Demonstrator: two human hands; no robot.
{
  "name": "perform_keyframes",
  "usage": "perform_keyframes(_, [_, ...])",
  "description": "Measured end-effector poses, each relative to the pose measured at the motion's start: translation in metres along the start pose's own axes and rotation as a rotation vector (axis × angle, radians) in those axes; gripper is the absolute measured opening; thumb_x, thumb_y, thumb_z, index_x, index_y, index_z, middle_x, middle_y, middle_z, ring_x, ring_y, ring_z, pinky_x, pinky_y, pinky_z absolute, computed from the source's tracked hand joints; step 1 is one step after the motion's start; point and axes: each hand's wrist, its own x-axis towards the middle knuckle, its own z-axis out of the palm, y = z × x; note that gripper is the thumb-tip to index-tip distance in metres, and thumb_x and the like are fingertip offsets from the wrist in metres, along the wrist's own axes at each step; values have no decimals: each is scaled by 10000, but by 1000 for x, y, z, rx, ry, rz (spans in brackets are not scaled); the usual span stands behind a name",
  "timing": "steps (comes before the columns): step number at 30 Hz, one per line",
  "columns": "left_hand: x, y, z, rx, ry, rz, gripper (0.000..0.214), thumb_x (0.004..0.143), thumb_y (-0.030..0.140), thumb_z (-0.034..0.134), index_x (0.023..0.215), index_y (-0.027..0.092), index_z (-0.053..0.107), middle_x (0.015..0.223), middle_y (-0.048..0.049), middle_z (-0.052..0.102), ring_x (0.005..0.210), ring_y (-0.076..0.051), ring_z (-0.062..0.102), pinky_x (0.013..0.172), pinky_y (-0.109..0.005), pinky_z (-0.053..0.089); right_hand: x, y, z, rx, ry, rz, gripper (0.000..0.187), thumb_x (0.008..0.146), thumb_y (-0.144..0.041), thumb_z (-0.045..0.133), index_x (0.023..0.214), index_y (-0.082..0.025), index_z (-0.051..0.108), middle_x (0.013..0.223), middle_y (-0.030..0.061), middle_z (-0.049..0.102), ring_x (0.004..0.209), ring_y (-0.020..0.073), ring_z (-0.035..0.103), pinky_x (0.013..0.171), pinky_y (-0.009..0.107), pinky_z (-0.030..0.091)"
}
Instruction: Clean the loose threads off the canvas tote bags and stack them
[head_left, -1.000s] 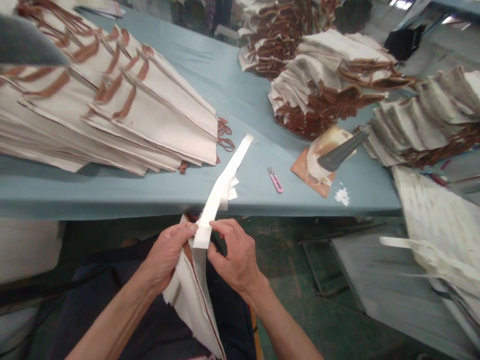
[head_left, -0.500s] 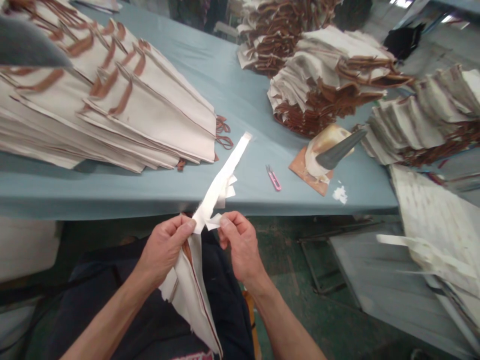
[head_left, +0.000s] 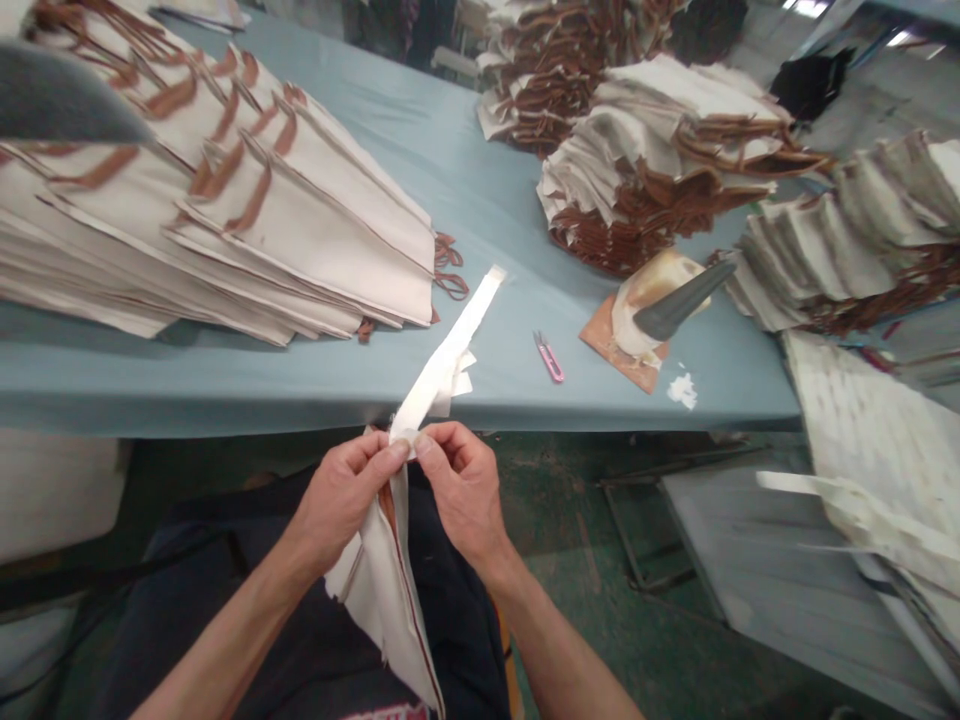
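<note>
Both hands meet in front of the table edge, over the lap. My left hand [head_left: 349, 490] pinches the upper end of a cream fabric piece with brown edging [head_left: 390, 590], which hangs down across the lap. My right hand [head_left: 465, 490] is closed beside it, thumb and finger pressed on the lower end of a white strip [head_left: 442, 360]. That strip runs from between my thumbs up over the table edge, with small white tabs at its right side. The fingertips hide how strip and fabric meet.
Stacked cream pieces with brown straps [head_left: 322, 230] lie at the left on the blue-covered table [head_left: 510, 230]. Pink thread snips [head_left: 550, 358] and a glue pot [head_left: 637, 310] with a dark handle are right of the strip. More bundles [head_left: 622, 170] stand behind.
My right hand has moved left and slightly in, bringing the small white end it held against the strip at my left thumb. The left hand has shifted slightly to the right.
</note>
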Motion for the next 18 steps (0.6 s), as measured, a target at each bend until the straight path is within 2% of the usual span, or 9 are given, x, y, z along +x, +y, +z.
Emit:
perform_keyframes(3, [-2, 2, -1, 35, -2, 12, 565, 795, 754, 816, 725, 223, 634, 618, 54, 523, 552, -135, 444, 504, -231, 372, 1, 2, -3, -26, 26, -13, 290, 928, -491, 729, 827, -224, 680, 675, -41, 625, 625, 142, 554, 644, 277, 535])
perform_keyframes(6, [1, 1, -4, 98, 10, 39, 560, 801, 745, 797, 688, 238, 588, 593, 61, 507, 542, -135, 442, 511, -231, 370, 10, -2, -14, -51, 105, -70, 326, 963, -515, 727, 832, -228, 644, 675, -54, 581, 631, 137, 518, 652, 278, 514])
perform_keyframes(9, [7, -3, -8, 189, 39, 70, 569, 796, 745, 770, 627, 246, 554, 557, 60, 498, 540, -140, 450, 523, -235, 358, 32, -13, -29, -68, 200, -156, 304, 969, -506, 752, 891, -228, 658, 757, -38, 627, 702, 145, 551, 683, 273, 512])
perform_keyframes(12, [12, -7, -15, 293, 60, 93, 567, 797, 768, 713, 606, 249, 588, 534, 46, 529, 526, -156, 477, 529, -255, 358, 66, -24, -41, -52, 219, -212, 293, 959, -506, 765, 954, -226, 678, 884, -1, 722, 793, 157, 625, 711, 266, 554])
perform_keyframes(13, [12, -8, -17, 333, 75, 98, 544, 795, 764, 712, 645, 247, 639, 539, 40, 564, 523, -169, 507, 533, -265, 372, 77, -26, -43, -38, 208, -215, 307, 957, -522, 755, 953, -227, 670, 911, 12, 746, 811, 162, 649, 707, 266, 576])
perform_keyframes(15, [7, -8, -23, 422, 157, 113, 518, 818, 751, 708, 850, 236, 755, 559, 32, 634, 546, -216, 598, 563, -289, 423, 97, -28, -44, -1, 176, -203, 345, 952, -563, 734, 938, -231, 644, 928, 33, 776, 805, 168, 678, 663, 264, 609])
perform_keyframes(18, [-3, -3, -25, 567, 363, 163, 611, 955, 722, 576, 1217, 200, 756, 630, 5, 718, 624, -276, 701, 656, -325, 488, 114, -29, -41, 59, 139, -177, 375, 939, -589, 742, 942, -235, 620, 930, 45, 798, 805, 165, 701, 583, 228, 607])
